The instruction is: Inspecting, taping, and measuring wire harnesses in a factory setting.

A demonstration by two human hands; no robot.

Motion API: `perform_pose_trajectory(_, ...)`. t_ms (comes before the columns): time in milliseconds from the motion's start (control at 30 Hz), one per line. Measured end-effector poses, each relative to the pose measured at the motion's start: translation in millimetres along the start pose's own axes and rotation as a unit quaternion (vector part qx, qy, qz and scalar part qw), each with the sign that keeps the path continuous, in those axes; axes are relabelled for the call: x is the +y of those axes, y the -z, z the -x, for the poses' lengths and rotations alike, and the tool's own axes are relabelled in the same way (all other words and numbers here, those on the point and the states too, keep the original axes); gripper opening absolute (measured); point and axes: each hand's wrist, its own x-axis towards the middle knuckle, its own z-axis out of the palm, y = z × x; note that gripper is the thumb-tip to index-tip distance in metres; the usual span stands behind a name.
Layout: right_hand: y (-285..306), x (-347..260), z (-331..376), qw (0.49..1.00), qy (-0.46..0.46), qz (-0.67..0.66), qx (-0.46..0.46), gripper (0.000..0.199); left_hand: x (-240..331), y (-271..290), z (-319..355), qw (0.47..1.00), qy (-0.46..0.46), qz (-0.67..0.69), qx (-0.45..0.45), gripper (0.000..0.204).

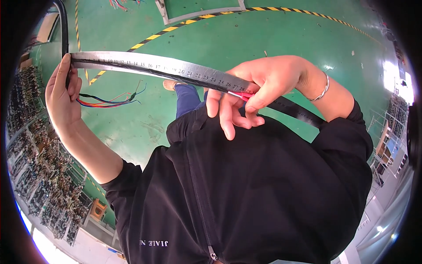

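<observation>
Metal ruler [149,61]: upper left to right of centre, long axis sloping down rightward.
Left hand [63,90]: clamped on ruler's end and black cable [64,31].
Right hand [272,81]: pinched on ruler, right of centre.

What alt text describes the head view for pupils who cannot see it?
A person's left hand holds one end of a long metal ruler and a black cable; the right hand grips the ruler farther along, by a pink-red piece. Coloured wires extend beside the left hand, above green floor.
</observation>
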Motion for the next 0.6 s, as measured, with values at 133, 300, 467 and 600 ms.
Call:
perform_pose_trajectory(133,-5.6,-3.6,-0.9,1.000,-0.015,0.002,0.014,0.053,2.3,-1.1,2.4,1.000,-0.012,-0.001,0.005,0.022)
perform_pose_trajectory(300,-6.7,1.6,-2.8,0.999,-0.017,-0.021,0.033,0.048,3.0,-0.5,4.6,1.000,-0.006,-0.004,0.000,0.024)
perform_pose_trajectory(467,-2.0,-6.8,-3.9,0.991,-0.077,0.051,0.099,0.032,-12.6,3.4,6.2,0.999,0.025,-0.011,0.032,0.029)
perform_pose_trajectory(600,19.3,28.5,6.9,0.930,-0.074,0.121,0.338,0.036,-42.0,1.8,-4.9,0.982,0.076,0.098,-0.139,0.030)
